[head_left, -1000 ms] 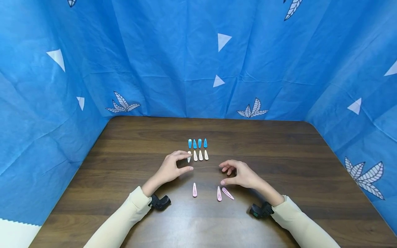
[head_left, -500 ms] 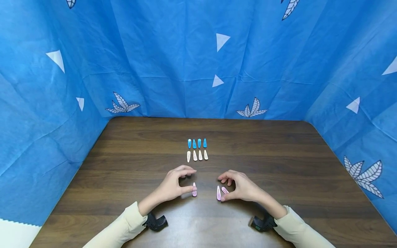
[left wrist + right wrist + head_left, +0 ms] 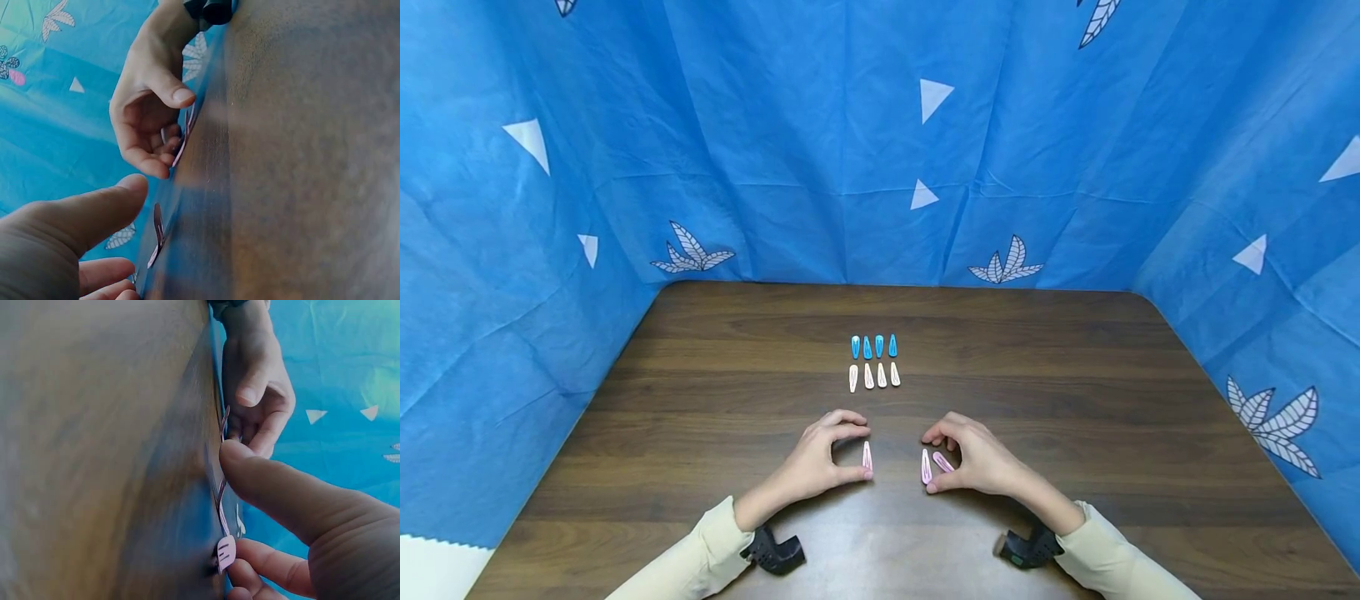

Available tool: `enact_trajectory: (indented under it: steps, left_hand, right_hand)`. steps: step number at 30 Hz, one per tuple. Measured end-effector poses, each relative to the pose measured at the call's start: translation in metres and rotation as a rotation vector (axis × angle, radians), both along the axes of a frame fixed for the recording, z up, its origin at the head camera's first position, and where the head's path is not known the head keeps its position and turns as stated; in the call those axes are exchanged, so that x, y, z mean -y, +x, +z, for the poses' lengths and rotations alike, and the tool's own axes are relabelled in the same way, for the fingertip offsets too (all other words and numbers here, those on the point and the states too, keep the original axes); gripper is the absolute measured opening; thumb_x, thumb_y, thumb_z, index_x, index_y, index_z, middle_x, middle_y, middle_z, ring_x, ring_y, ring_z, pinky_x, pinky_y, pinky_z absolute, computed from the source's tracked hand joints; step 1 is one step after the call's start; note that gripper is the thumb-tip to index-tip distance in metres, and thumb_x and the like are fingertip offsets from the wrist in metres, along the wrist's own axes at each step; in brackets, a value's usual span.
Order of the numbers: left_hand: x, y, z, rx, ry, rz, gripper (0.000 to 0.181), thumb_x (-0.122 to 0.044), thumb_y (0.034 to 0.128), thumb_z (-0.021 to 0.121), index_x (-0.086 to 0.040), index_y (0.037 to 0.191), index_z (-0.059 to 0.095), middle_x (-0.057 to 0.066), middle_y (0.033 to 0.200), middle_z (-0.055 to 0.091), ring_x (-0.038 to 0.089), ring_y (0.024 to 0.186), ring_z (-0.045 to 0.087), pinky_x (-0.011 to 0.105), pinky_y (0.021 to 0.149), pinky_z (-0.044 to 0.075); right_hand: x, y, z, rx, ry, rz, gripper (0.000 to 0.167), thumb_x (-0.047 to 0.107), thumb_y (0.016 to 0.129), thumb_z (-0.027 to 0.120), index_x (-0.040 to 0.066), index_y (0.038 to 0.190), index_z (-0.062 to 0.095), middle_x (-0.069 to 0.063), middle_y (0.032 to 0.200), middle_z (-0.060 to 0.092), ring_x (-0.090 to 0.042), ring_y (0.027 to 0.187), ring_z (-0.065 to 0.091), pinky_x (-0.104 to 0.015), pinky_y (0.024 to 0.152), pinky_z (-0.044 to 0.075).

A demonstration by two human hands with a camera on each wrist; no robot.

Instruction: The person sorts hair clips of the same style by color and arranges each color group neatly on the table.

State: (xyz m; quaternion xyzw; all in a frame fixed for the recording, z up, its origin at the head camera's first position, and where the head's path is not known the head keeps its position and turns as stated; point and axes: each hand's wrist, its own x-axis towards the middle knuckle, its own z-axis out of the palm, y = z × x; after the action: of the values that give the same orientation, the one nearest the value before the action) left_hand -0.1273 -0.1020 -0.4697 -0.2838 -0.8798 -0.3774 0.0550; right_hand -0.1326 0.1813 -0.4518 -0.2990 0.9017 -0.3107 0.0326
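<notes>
A pink snap hair clip (image 3: 867, 454) lies on the table between the thumb and fingers of my left hand (image 3: 820, 458). The thumb is at its near end; the fingers arch past its far end. In the left wrist view, a gap shows between thumb and clip (image 3: 157, 225). My right hand (image 3: 981, 458) hovers around two more pink hair clips, one upright (image 3: 926, 465) and one slanted (image 3: 943, 462). Its thumb is by the upright clip's near end; whether they touch is unclear. In the right wrist view, a fingertip is close to a pink clip (image 3: 226, 553).
Farther back lie a row of blue hair clips (image 3: 879, 346) and, in front of it, a row of cream hair clips (image 3: 882, 375). The brown wooden table (image 3: 1075, 375) is bordered by a blue patterned curtain (image 3: 775, 150). Both wrists wear black cameras.
My left hand has come back from the leftmost cream clip to the single pink clip. My right hand has moved nearer the body, over the pink pair. The pink clips remain in place.
</notes>
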Motion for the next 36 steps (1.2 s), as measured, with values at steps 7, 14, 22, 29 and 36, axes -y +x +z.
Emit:
enact_trajectory:
  steps: [7, 14, 22, 29, 36]
  left_hand:
    - [-0.001, 0.000, -0.004, -0.020, 0.020, -0.010, 0.051, -0.029, 0.0630, 0.091, -0.006, 0.106, 0.075, 0.003, 0.117, 0.063, 0.018, 0.109, 0.058, 0.040, 0.093, 0.045]
    - [-0.002, 0.000, -0.004, -0.017, 0.020, -0.012, 0.049, -0.026, 0.0621, 0.091, -0.006, 0.104, 0.075, 0.003, 0.115, 0.063, 0.018, 0.108, 0.057, 0.039, 0.094, 0.045]
    - [-0.003, 0.002, -0.002, -0.002, 0.007, -0.002, 0.047, -0.025, 0.0632, 0.090, -0.008, 0.104, 0.075, 0.002, 0.115, 0.063, 0.018, 0.110, 0.056, 0.044, 0.096, 0.043]
    - [-0.001, -0.006, 0.005, 0.014, 0.033, 0.016, 0.047, -0.021, 0.0654, 0.089, -0.008, 0.108, 0.074, -0.003, 0.104, 0.067, 0.015, 0.099, 0.060, 0.040, 0.090, 0.047]
    - [0.010, -0.025, 0.015, 0.040, 0.139, 0.044, 0.045, -0.012, 0.0665, 0.088, 0.000, 0.107, 0.073, 0.004, 0.088, 0.068, 0.018, 0.082, 0.063, 0.028, 0.076, 0.053]
  right_hand:
    - [0.002, 0.002, -0.002, -0.041, 0.042, -0.022, 0.052, 0.039, 0.060, 0.091, 0.019, 0.101, 0.068, 0.012, 0.091, 0.058, -0.003, 0.083, 0.051, -0.023, 0.075, 0.043]
    - [0.003, 0.004, -0.003, -0.070, 0.047, -0.028, 0.049, 0.038, 0.059, 0.091, 0.022, 0.099, 0.068, 0.012, 0.089, 0.057, -0.004, 0.083, 0.050, -0.023, 0.074, 0.042]
    - [0.004, 0.002, -0.003, -0.065, 0.042, -0.015, 0.047, 0.037, 0.062, 0.090, 0.021, 0.101, 0.069, 0.012, 0.090, 0.058, -0.005, 0.083, 0.051, -0.025, 0.076, 0.040]
    - [0.012, -0.010, 0.006, -0.059, -0.051, 0.027, 0.044, 0.028, 0.067, 0.090, 0.015, 0.103, 0.069, 0.005, 0.090, 0.065, -0.009, 0.081, 0.056, -0.025, 0.075, 0.045]
    - [0.032, -0.030, 0.017, -0.003, -0.112, 0.032, 0.043, 0.020, 0.069, 0.089, 0.009, 0.106, 0.069, 0.001, 0.087, 0.066, -0.014, 0.079, 0.059, -0.028, 0.074, 0.049]
